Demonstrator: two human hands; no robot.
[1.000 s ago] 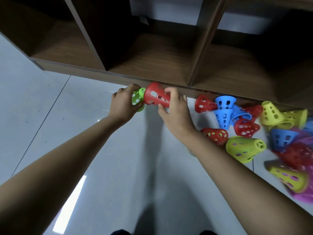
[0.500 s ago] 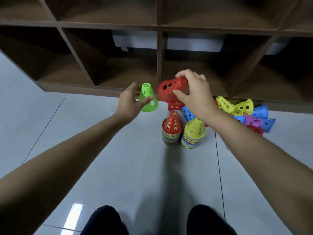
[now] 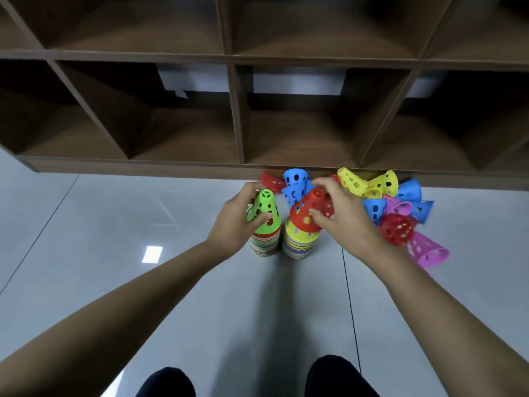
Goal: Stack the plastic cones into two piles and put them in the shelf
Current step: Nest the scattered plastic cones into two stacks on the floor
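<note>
Both raised cones are being lowered. The green cone (image 3: pixel 264 212) is being seated on the left pile (image 3: pixel 264 245) by the left hand (image 3: pixel 237 222), fingers (image 3: pixel 252 187) curled round it. The tilted red cone (image 3: pixel 306 210) is being gripped by the right hand (image 3: pixel 342 217) over the right pile (image 3: pixel 297 247), near the shelf (image 3: pixel 237 116) front edge. Loose cones (image 3: pixel 383 183) are being left unstacked.

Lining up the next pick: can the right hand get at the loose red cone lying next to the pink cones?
Probably, but not yet: the right hand grips a tilted red cone over the right pile. The loose red cone lies uncovered just beside that wrist.
</note>
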